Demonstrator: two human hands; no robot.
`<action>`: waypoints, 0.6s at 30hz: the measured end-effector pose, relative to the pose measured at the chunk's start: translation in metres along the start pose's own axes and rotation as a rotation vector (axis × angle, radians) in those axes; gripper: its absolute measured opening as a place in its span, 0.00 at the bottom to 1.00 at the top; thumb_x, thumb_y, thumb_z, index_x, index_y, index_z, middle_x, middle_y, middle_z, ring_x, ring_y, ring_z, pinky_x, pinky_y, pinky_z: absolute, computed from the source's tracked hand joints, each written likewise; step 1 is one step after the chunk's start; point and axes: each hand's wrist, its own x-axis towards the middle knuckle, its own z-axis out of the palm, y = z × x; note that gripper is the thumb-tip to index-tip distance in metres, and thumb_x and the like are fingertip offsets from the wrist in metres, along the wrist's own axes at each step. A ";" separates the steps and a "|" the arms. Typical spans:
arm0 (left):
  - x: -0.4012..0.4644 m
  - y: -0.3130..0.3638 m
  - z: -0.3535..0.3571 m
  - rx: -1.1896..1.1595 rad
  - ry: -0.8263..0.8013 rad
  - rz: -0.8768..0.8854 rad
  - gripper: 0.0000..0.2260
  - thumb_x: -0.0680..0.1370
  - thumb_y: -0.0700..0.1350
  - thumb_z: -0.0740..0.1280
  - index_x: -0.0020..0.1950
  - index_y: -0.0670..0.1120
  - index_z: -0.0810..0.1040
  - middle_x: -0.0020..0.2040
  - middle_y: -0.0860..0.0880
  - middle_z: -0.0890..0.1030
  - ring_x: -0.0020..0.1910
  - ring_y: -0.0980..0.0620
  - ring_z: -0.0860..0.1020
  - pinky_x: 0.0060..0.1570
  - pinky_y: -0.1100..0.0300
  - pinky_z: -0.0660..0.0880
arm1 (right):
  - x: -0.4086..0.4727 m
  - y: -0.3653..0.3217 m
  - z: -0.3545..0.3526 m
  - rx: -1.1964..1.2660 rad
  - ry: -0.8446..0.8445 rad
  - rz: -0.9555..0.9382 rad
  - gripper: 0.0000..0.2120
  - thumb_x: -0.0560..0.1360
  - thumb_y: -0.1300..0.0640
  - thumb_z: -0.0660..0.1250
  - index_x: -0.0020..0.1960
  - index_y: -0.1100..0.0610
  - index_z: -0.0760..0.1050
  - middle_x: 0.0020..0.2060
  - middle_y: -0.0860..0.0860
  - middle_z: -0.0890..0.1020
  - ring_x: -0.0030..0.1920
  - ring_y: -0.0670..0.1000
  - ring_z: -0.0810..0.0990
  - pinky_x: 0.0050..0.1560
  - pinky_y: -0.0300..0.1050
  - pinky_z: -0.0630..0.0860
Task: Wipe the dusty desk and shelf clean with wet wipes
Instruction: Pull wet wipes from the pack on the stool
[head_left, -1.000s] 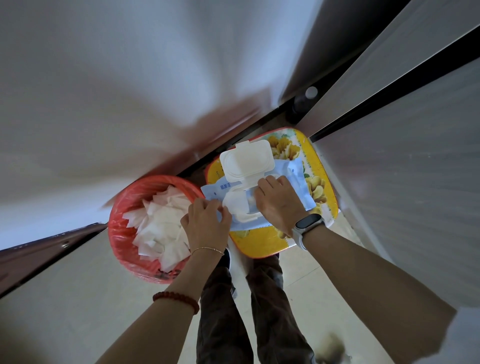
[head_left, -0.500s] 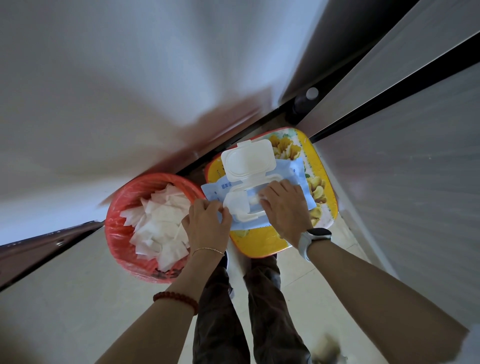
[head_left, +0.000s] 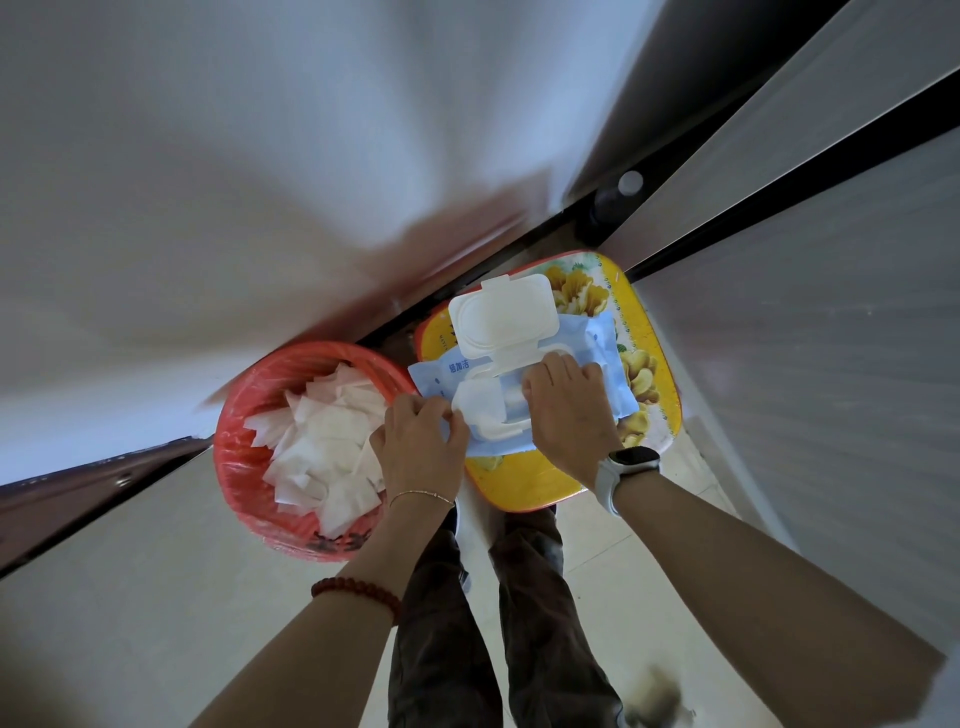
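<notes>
— Where was the pack of wet wipes (head_left: 597, 358) kept?
— It was laid on the yellow flowered stool (head_left: 644, 332), with its white lid (head_left: 501, 317) flipped up.

— What was done by the hands?
— The pack's near left edge was pinched by the curled fingers (head_left: 447, 415) of the left hand (head_left: 421, 452). The right hand (head_left: 571, 410) was laid on the pack, its fingertips bent into the opening; whether a wipe was held could not be told.

— And beside it?
— A red bin (head_left: 244, 447) filled with used wipes (head_left: 322, 447) was seen, touching the stool.
</notes>
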 end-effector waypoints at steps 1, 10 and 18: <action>0.000 0.000 0.000 -0.001 -0.001 -0.001 0.07 0.75 0.43 0.64 0.47 0.41 0.77 0.49 0.42 0.72 0.53 0.43 0.71 0.56 0.51 0.62 | -0.001 0.002 0.000 0.039 0.015 -0.019 0.06 0.62 0.66 0.62 0.35 0.57 0.66 0.30 0.53 0.70 0.29 0.54 0.68 0.31 0.45 0.56; 0.000 0.000 0.000 -0.015 -0.004 -0.004 0.07 0.76 0.43 0.63 0.48 0.41 0.77 0.50 0.42 0.72 0.53 0.44 0.71 0.56 0.51 0.62 | -0.011 0.007 -0.003 0.215 0.094 0.006 0.09 0.72 0.57 0.56 0.40 0.57 0.74 0.34 0.53 0.77 0.33 0.55 0.75 0.32 0.45 0.67; 0.001 0.000 0.000 -0.007 -0.009 0.002 0.07 0.75 0.43 0.63 0.49 0.41 0.77 0.50 0.42 0.72 0.53 0.43 0.72 0.57 0.52 0.61 | 0.005 -0.003 -0.001 0.067 0.021 0.061 0.08 0.70 0.57 0.59 0.34 0.57 0.72 0.31 0.52 0.75 0.31 0.54 0.74 0.30 0.44 0.60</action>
